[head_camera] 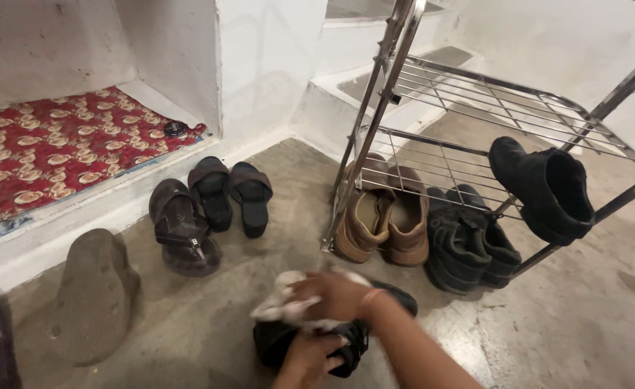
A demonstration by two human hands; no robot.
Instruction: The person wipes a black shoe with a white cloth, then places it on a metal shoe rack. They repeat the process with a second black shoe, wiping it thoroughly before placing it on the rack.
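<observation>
Right hand [335,295] clutching white rag [281,306], pressed onto black shoe [310,338] low on concrete floor [584,317]; left hand [310,360] gripping shoe from below; beside metal rack [476,108], near tan boots [382,220]

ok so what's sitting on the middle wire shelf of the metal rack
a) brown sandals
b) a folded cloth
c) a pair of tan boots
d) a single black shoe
d: one black shoe rests on the wire shelf at the right end of the metal rack, while the tan boots stand on the floor under it and the brown sandals lie on the floor to the left.
</observation>
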